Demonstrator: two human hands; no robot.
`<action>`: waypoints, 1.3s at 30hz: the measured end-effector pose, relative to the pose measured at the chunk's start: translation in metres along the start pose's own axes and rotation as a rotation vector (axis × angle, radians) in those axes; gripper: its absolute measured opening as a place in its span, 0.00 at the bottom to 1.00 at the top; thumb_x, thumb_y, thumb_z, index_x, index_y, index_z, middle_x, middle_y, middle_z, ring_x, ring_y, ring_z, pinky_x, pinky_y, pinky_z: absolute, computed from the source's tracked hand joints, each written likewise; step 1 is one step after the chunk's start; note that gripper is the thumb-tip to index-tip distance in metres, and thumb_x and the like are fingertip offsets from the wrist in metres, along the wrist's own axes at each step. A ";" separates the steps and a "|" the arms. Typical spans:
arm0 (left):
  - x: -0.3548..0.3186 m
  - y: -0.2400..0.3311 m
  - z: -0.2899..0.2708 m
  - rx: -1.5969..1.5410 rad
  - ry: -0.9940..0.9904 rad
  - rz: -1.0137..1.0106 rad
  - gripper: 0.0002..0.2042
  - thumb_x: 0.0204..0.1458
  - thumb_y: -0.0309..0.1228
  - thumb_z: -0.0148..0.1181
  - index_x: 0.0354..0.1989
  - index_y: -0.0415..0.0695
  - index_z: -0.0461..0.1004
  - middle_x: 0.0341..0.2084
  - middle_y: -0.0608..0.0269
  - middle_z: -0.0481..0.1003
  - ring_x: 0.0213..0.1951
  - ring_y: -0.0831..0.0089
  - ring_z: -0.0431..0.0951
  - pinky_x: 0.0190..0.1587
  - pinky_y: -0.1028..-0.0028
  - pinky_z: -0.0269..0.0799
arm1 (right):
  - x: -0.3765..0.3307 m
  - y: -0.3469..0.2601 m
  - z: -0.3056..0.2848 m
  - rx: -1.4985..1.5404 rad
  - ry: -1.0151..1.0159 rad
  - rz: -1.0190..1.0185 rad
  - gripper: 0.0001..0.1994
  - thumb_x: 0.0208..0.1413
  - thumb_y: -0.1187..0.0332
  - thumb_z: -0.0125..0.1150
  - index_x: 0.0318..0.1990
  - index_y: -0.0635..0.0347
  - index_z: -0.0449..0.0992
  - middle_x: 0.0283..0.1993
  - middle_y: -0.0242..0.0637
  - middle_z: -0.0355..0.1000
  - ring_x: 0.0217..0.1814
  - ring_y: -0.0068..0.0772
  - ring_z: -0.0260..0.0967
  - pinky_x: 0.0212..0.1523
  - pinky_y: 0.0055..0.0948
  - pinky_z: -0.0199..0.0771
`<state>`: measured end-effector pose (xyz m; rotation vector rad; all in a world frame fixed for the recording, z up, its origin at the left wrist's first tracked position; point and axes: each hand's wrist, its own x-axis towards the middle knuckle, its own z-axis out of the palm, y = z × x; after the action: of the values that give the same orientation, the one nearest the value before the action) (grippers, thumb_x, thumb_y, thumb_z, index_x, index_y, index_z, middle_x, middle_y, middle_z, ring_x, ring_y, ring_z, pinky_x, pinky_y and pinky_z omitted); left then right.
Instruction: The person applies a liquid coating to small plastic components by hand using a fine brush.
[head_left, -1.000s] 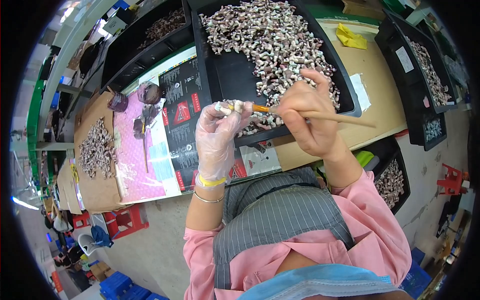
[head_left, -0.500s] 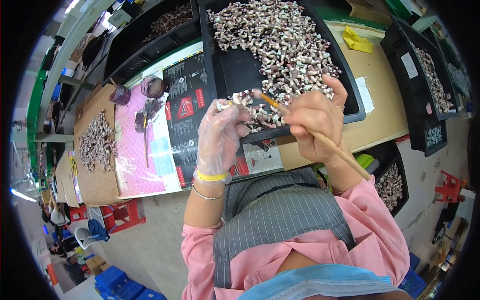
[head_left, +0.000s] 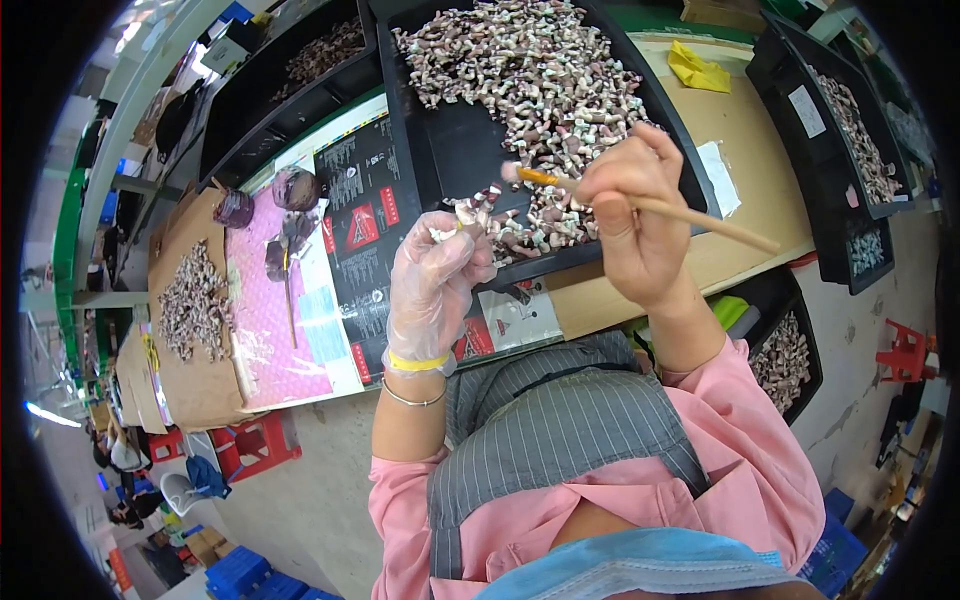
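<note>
In a clear plastic glove, my left hand [head_left: 432, 290] is closed around a small white and dark purplish figurine [head_left: 478, 206], whose upper part sticks out past my fingertips. My bare right hand [head_left: 642, 225] grips a paintbrush [head_left: 735, 232] by its wooden handle. The pale bristles point left, above the held figurine and apart from it. Beneath both hands lies a black tray [head_left: 700, 190] with a heap of similar small figurines [head_left: 530, 80]. The tray's left part shows bare black bottom.
To the left, two dark-stained paint jars [head_left: 234, 208] stand by pink bubble wrap [head_left: 255, 345], where another brush [head_left: 290, 305] lies. More figurines [head_left: 195, 300] rest on brown cardboard. Black bins flank the tray on both sides. A yellow cloth [head_left: 700, 68] is at the back right.
The brush tip has risen away from the figurine, and its handle has swung to a flatter angle. My right hand has turned. My left hand still holds the figurine.
</note>
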<state>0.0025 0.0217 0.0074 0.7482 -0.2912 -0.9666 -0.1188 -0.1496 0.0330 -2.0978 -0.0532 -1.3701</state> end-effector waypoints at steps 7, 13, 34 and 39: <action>0.001 -0.001 0.003 0.012 -0.009 -0.002 0.08 0.49 0.26 0.63 0.37 0.45 0.72 0.30 0.64 0.71 0.31 0.77 0.70 0.32 0.78 0.63 | -0.001 0.001 -0.004 0.073 -0.014 0.015 0.04 0.60 0.67 0.53 0.35 0.55 0.71 0.29 0.27 0.69 0.31 0.27 0.67 0.57 0.35 0.48; 0.002 -0.002 0.004 0.052 0.005 -0.006 0.07 0.49 0.26 0.63 0.36 0.46 0.72 0.29 0.65 0.71 0.31 0.76 0.69 0.31 0.78 0.62 | 0.002 0.000 -0.004 0.203 0.027 0.092 0.04 0.60 0.67 0.53 0.35 0.54 0.71 0.28 0.27 0.67 0.32 0.25 0.66 0.57 0.34 0.49; 0.001 0.006 -0.006 1.687 -0.134 1.059 0.18 0.33 0.13 0.62 0.36 0.40 0.74 0.34 0.55 0.75 0.35 0.60 0.77 0.36 0.69 0.75 | -0.012 0.003 -0.011 0.239 -0.141 0.072 0.07 0.63 0.64 0.48 0.36 0.55 0.69 0.25 0.27 0.68 0.29 0.24 0.66 0.61 0.40 0.49; 0.002 0.003 -0.001 1.773 -0.268 1.117 0.16 0.33 0.18 0.61 0.36 0.39 0.74 0.34 0.56 0.74 0.35 0.60 0.77 0.35 0.68 0.75 | -0.011 -0.001 -0.002 0.109 -0.230 -0.018 0.07 0.62 0.64 0.50 0.36 0.55 0.69 0.25 0.28 0.67 0.28 0.25 0.65 0.61 0.40 0.47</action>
<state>0.0065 0.0219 0.0087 1.6976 -1.6903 0.5497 -0.1263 -0.1469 0.0244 -2.1564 -0.2367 -1.1041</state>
